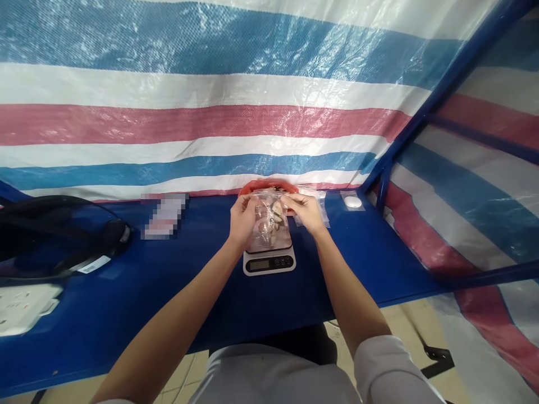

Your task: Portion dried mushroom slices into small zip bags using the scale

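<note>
Between my hands is a clear zip bag (265, 216) with several pale and dark pieces inside; their kind is too small to tell. My left hand (244, 217) pinches the bag's upper left corner. At the upper right corner, the fingers of my right hand (306, 211) are closed on the same bag. Below it lies a white kitchen scale (270, 268) with a dark display strip at its near end. The bag covers much of the scale's platform, and I cannot tell whether it touches it. A red basket (269, 184) stands just behind, partly hidden by the bag.
More clear plastic bags (322, 209) lie right of the basket, and a small white object (352, 202) sits farther right. On the left are a blurred-out packet (166, 216), a black headset (84, 247) and a white power strip (27, 306). Striped sheeting (202, 123) walls the blue table's (177, 292) back.
</note>
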Action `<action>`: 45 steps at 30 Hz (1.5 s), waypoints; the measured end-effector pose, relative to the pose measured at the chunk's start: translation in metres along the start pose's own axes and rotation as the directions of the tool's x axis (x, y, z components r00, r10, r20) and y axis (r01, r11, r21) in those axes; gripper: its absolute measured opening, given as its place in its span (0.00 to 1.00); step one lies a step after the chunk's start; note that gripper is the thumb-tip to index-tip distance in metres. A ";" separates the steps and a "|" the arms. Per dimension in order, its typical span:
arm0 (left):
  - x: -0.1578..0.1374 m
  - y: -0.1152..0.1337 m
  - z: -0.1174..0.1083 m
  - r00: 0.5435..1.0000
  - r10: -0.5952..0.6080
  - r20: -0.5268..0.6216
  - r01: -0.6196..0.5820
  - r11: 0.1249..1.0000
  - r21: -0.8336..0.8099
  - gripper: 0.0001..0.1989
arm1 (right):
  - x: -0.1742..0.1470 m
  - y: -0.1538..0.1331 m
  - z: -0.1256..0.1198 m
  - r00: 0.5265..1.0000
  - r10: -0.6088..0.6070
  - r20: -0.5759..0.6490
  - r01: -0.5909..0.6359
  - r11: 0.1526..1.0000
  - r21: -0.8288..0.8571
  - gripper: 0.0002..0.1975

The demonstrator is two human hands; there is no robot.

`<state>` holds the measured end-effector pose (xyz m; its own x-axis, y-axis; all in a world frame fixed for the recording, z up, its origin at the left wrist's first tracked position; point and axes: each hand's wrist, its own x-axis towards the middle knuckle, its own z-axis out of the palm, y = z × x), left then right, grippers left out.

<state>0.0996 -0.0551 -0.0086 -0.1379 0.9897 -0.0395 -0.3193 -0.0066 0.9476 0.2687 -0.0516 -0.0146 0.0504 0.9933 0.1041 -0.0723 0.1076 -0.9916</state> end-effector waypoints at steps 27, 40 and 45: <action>0.028 -0.027 -0.044 0.963 0.050 0.264 -0.075 0.993 0.088 0.16 | -0.007 0.035 0.009 0.990 -0.005 -0.139 0.020 0.994 0.105 0.19; 0.030 -0.032 -0.045 0.970 0.106 0.218 -0.111 0.994 0.010 0.14 | -0.007 0.045 0.011 0.993 0.009 -0.118 -0.002 0.998 0.057 0.18; 0.029 -0.031 -0.046 0.967 0.143 0.212 -0.155 0.987 0.038 0.14 | -0.008 0.042 0.012 0.994 0.015 -0.106 -0.004 0.995 0.101 0.19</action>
<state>0.0622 -0.0326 -0.0542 0.0196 0.9861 0.1648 -0.2583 -0.1542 0.9537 0.2534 -0.0545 -0.0559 0.1544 0.9847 0.0805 -0.1729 0.1071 -0.9791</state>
